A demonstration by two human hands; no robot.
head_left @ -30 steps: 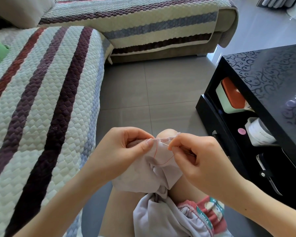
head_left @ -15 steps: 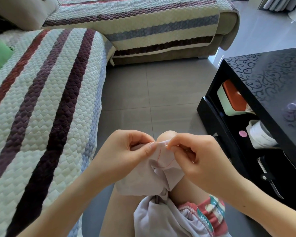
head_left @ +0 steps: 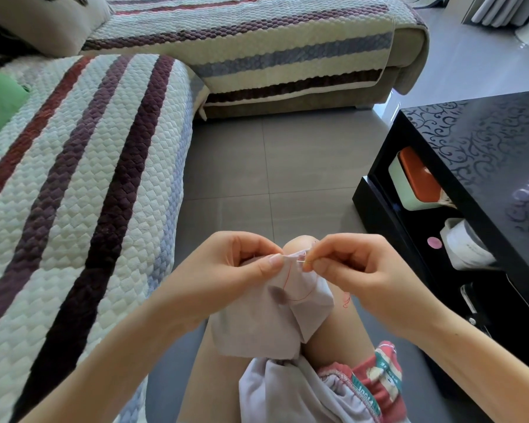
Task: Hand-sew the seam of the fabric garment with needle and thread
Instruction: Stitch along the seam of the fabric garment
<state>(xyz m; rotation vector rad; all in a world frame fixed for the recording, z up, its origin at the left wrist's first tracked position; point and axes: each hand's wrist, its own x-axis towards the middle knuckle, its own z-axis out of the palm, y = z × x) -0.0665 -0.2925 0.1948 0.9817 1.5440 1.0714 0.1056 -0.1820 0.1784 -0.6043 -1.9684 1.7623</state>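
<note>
Over the knee [head_left: 300, 244], the top edge of the fabric [head_left: 275, 319] is pinched by the left hand [head_left: 229, 276], while the needle [head_left: 302, 261] with red thread [head_left: 287, 277] is pinched there by the right hand [head_left: 367, 276].

My garment [head_left: 269, 325]: thin lilac cloth, matt, softly creased; needle [head_left: 301, 261]: bright metal; thread [head_left: 287, 277]: fine, red; sofa cover [head_left: 74, 193]: quilted cloth, bumpy; floor [head_left: 272, 166]: grey tile, smooth, faint sheen; surface [head_left: 486, 148]: black, glossy, swirl-patterned.

Sofa [head_left: 74, 184] left, table [head_left: 483, 141] right, floor [head_left: 272, 166] between; garment [head_left: 257, 325] over the knee [head_left: 299, 244], between left hand [head_left: 226, 270] and right hand [head_left: 364, 270]
</note>
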